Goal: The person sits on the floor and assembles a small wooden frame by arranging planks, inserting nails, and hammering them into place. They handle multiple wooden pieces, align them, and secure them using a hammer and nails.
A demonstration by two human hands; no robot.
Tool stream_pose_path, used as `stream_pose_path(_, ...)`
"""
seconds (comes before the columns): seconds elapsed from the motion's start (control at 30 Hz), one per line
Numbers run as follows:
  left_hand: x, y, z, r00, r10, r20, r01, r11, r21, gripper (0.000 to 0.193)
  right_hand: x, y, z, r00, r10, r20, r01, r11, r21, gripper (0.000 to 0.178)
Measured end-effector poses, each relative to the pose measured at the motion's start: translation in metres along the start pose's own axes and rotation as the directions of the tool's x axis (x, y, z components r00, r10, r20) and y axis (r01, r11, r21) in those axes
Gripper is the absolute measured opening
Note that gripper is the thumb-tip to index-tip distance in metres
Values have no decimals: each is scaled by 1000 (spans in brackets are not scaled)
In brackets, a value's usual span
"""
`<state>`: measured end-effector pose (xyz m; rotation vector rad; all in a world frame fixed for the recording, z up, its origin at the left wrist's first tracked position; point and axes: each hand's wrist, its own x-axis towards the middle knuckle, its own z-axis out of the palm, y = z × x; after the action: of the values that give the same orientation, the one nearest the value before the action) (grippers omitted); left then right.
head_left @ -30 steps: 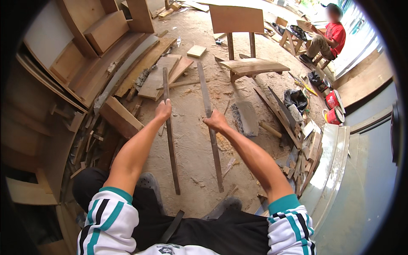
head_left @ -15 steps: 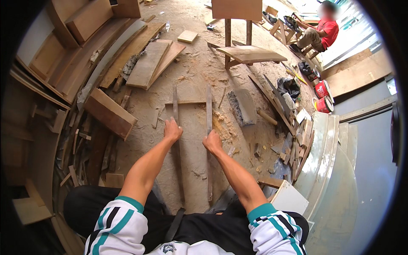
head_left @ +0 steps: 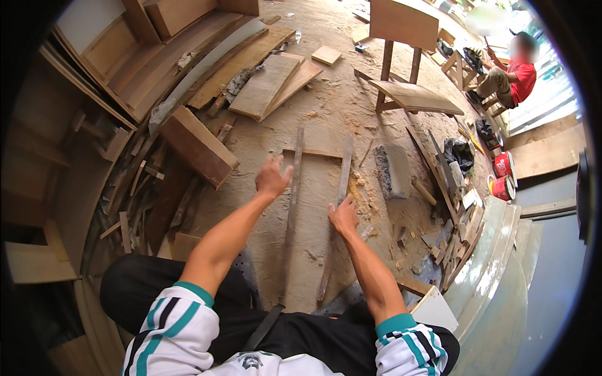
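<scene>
Setting the left strip [head_left: 292,213] and the right strip [head_left: 344,172] side by side over a crosspiece [head_left: 321,153] on the floor [head_left: 313,225] looks to be the step in hand. From the left, a thick brown board [head_left: 199,147] slants along the floor's cluttered left edge. Then the left hand [head_left: 273,177], its grip wide and holding nothing, is just beside the left strip's upper half. That strip runs from beyond the crosspiece toward the floor's near edge. The crosspiece spans the gap between the 2 strips, its left end poking out past the left one. The right strip lies roughly parallel; the right hand [head_left: 344,215] is over its middle, grip partly curled, but the fingers mask whether it holds the wood, so I cannot tell. Farther right lies a grey slab [head_left: 392,172], near but apart. The next move would probably call for small nudges to even the strips' spacing on the crosspiece.
</scene>
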<state>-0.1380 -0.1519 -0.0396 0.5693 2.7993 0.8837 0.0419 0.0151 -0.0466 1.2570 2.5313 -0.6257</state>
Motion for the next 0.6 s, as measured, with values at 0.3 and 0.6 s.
stream_pose_path(0.3, 38, -60, -118, 705, -615, -354, 676, 733, 73, 114, 11, -2, 9, 992, 29, -119, -40, 995, -95, 86)
stream_pose_path(0.6, 17, -129, -115, 609, -745, -272, 665, 666, -337, 124, 9, -7, 25, 922, -178, -344, 135, 980, -145, 83)
